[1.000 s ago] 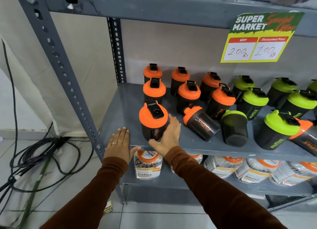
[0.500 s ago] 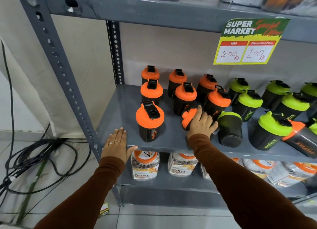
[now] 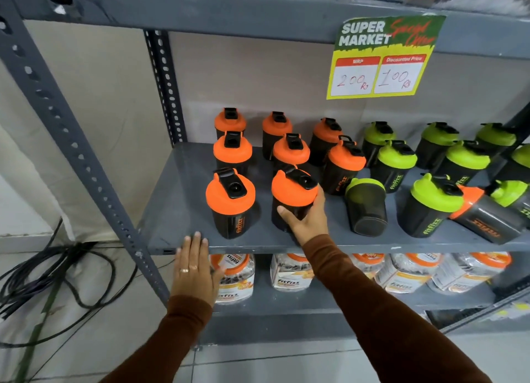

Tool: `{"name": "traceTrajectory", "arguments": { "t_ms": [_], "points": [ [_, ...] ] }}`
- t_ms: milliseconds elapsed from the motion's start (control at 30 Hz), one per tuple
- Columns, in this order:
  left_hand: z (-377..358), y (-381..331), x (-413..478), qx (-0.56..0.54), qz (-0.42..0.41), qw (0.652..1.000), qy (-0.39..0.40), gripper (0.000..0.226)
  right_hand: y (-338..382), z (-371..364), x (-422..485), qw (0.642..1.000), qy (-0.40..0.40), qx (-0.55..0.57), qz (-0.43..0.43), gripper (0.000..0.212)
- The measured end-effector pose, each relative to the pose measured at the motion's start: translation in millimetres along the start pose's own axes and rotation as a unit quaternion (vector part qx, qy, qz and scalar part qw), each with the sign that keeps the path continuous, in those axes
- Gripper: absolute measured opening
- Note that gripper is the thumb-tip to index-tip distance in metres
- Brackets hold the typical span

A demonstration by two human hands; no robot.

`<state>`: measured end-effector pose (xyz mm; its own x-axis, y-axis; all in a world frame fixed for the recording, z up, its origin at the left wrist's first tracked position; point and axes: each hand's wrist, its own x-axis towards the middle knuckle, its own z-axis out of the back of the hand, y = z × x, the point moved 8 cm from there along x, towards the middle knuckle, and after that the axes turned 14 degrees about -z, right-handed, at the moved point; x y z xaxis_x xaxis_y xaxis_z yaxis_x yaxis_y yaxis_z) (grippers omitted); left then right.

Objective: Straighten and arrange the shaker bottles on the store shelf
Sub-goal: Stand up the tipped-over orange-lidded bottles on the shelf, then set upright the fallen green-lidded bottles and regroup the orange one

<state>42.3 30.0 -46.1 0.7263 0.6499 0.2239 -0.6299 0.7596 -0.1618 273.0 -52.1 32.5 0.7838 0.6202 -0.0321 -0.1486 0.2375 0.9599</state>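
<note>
My right hand [image 3: 308,220] grips a black shaker bottle with an orange lid [image 3: 292,192], standing upright in the front row of the grey shelf [image 3: 177,210]. To its left stands another orange-lidded shaker [image 3: 231,202]. My left hand [image 3: 195,268] rests flat with fingers apart on the shelf's front edge. Behind are two rows of upright orange-lidded shakers [image 3: 291,150]. To the right stand green-lidded shakers [image 3: 436,202], one upside-down shaker [image 3: 366,207], and an orange-lidded shaker lying tilted [image 3: 487,219] at the far right.
A price sign [image 3: 381,58] hangs from the shelf above. Clear jars with orange labels [image 3: 233,279] fill the lower shelf. The perforated grey upright [image 3: 71,141] runs down the left. Black cables [image 3: 57,273] lie on the tiled floor at left.
My right hand left the front-left shaker, moved right to the orange-lidded one lying on its side, and set it upright. The left hand stayed on the shelf edge.
</note>
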Motion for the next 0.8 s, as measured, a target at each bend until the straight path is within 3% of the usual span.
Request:
{"name": "traceTrajectory", "arguments": {
  "t_ms": [133, 200, 267, 367, 467, 600, 700, 800],
  "points": [
    [-26, -62, -11, -0.019, -0.138, 0.990, 0.010, 0.065, -1, 11, -2, 0.998, 0.051, -0.046, 0.002, 0.096],
    [-32, -98, -5, -0.021, -0.225, 0.974, -0.009, 0.060, 5, 39, -2, 0.996, -0.021, -0.086, 0.034, 0.088],
    [-32, -132, 7, -0.017, -0.287, 0.958, -0.021, 0.055, 7, 76, 7, 0.973, -0.151, -0.163, 0.070, 0.078],
    [-26, -174, 33, -0.028, -0.317, 0.948, -0.008, 0.052, 5, 124, 32, 0.941, -0.248, -0.230, -0.013, 0.070],
    [-21, -208, 61, -0.030, -0.320, 0.947, 0.015, 0.054, -16, 144, 59, 0.941, -0.200, -0.230, -0.144, 0.083],
    [-33, -231, 96, -0.036, -0.247, 0.965, 0.084, 0.060, -48, 151, 83, 0.938, -0.107, -0.141, -0.298, 0.104],
    [-42, -229, 105, -0.008, -0.163, 0.980, 0.112, 0.079, -54, 159, 89, 0.937, -0.075, -0.100, -0.325, 0.099],
    [-43, -227, 102, 0.016, -0.130, 0.986, 0.103, 0.081, -57, 161, 86, 0.946, -0.065, -0.109, -0.299, 0.099]
  ]
}}
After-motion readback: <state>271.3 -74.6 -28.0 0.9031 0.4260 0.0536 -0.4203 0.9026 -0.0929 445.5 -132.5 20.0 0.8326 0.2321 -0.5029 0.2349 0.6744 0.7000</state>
